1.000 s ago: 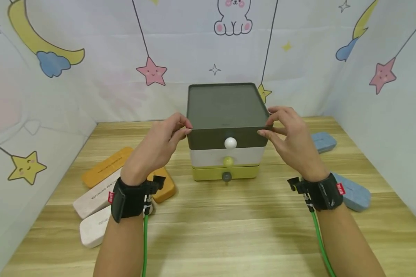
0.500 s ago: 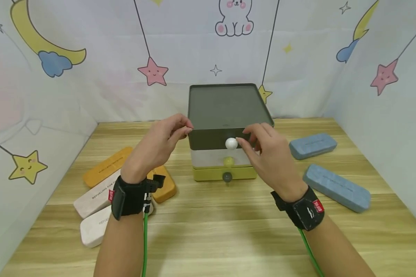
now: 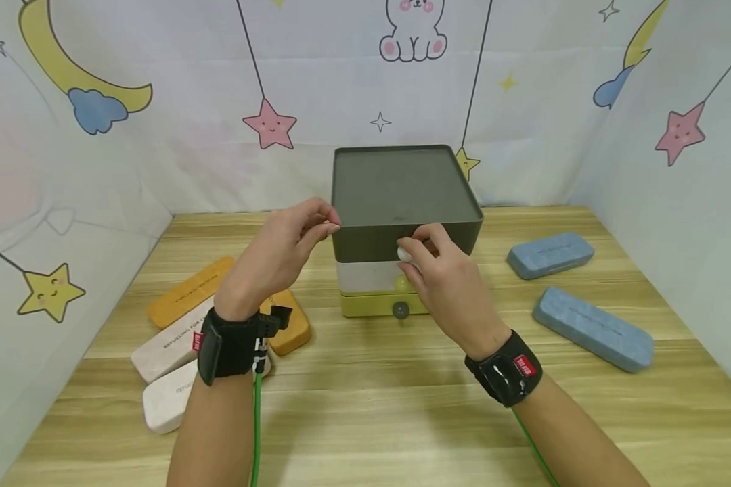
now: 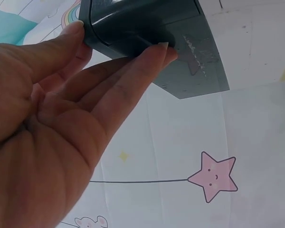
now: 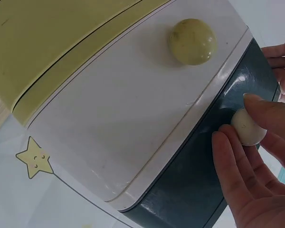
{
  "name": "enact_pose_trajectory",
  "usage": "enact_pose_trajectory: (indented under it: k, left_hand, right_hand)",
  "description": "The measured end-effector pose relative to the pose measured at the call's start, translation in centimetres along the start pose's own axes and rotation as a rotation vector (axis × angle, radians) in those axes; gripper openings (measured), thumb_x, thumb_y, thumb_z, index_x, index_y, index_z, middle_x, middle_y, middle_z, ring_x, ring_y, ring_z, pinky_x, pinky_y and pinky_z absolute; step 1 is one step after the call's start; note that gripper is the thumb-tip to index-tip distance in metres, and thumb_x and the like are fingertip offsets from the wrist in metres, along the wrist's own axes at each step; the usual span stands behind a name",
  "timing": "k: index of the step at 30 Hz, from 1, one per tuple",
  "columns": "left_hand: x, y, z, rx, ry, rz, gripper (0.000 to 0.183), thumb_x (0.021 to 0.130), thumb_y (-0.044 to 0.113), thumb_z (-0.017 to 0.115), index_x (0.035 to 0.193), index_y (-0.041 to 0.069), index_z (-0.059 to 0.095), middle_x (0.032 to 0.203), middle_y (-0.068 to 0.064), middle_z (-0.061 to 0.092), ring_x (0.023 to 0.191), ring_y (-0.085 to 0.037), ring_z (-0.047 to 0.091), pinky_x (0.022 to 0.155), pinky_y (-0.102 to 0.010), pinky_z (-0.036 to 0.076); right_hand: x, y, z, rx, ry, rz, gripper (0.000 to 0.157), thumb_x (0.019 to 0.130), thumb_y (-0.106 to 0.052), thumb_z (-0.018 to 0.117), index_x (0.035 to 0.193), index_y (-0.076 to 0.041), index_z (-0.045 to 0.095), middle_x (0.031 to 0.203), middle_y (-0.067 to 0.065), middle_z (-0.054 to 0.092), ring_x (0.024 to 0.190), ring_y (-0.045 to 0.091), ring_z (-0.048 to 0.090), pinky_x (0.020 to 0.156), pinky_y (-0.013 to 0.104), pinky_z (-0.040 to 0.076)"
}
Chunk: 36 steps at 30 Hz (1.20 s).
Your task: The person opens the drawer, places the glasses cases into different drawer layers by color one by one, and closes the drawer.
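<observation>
A small stacked drawer unit [image 3: 407, 186] stands at the back middle, with a dark grey-green top drawer, a white middle one and a yellow bottom one. In the head view my left hand [image 3: 283, 253] holds its upper left front corner. The left wrist view shows the left thumb [image 4: 73, 35] at the front edge and the fingers along the dark side. My right hand [image 3: 453, 287] pinches the white round knob [image 5: 247, 127] of the dark drawer, which is partly hidden by the fingers in the head view. All the drawers look pushed in.
On the right lie two blue oblong cases [image 3: 592, 329]. To the left are orange cases [image 3: 189, 292] and white cases [image 3: 170, 345], some partly behind the left wrist. A yellow knob [image 5: 193, 42] and a grey knob [image 3: 401, 310] stick out below. Printed cloth surrounds the wooden table [image 3: 365, 406].
My right hand has left the unit's upper right corner, moved left and down, and taken hold of the white knob. The left hand has stayed at its corner.
</observation>
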<state>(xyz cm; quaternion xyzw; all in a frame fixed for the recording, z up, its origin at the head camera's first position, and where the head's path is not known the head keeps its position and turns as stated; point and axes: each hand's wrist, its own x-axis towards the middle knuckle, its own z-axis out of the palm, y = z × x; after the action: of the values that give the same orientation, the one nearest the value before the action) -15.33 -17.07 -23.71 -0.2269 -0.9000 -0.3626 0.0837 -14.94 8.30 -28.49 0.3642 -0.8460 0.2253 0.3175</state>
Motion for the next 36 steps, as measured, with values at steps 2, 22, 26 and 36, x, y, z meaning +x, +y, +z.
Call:
enact_pose_trajectory:
  k: [2,22,26,36]
  left_hand:
    - [0.0,0.0,0.0,0.003,0.000,-0.003,0.014,0.100,0.020,0.050,0.108,0.012,0.058,0.103,-0.003,0.066,0.086,-0.015,0.054,0.078,-0.038,0.046]
    - [0.1,0.0,0.1,0.014,0.002,-0.002,0.013,0.100,0.020,0.050,0.108,0.013,0.057,0.101,-0.001,0.065,0.085,-0.014,0.054,0.079,-0.037,0.046]
    - [0.1,0.1,0.0,0.015,-0.002,-0.010,0.014,0.100,0.021,0.049,0.108,0.013,0.057,0.102,-0.001,0.065,0.086,-0.014,0.054,0.079,-0.037,0.046]
    - [0.0,0.3,0.0,0.010,-0.006,-0.015,0.016,0.100,0.022,0.049,0.109,0.012,0.058,0.102,-0.002,0.065,0.086,-0.014,0.054,0.080,-0.037,0.046]
  right_hand:
    - [0.0,0.1,0.0,0.001,0.003,-0.005,0.025,0.087,-0.007,0.070,0.110,-0.002,0.066,0.105,0.011,0.052,0.085,0.017,0.056,0.069,0.032,0.054]
    - [-0.2,-0.1,-0.7,0.006,-0.015,-0.028,0.018,0.087,-0.008,0.070,0.104,-0.003,0.067,0.102,0.010,0.052,0.077,0.014,0.052,0.059,0.030,0.050]
    - [-0.2,-0.3,-1.0,0.008,-0.028,-0.024,0.018,0.087,-0.009,0.070,0.103,-0.004,0.067,0.102,0.009,0.052,0.074,0.013,0.051,0.058,0.029,0.050]
    - [-0.3,-0.5,-1.5,-0.015,-0.051,-0.030,0.019,0.085,-0.008,0.073,0.103,-0.004,0.067,0.101,0.009,0.052,0.071,0.012,0.053,0.057,0.027,0.050]
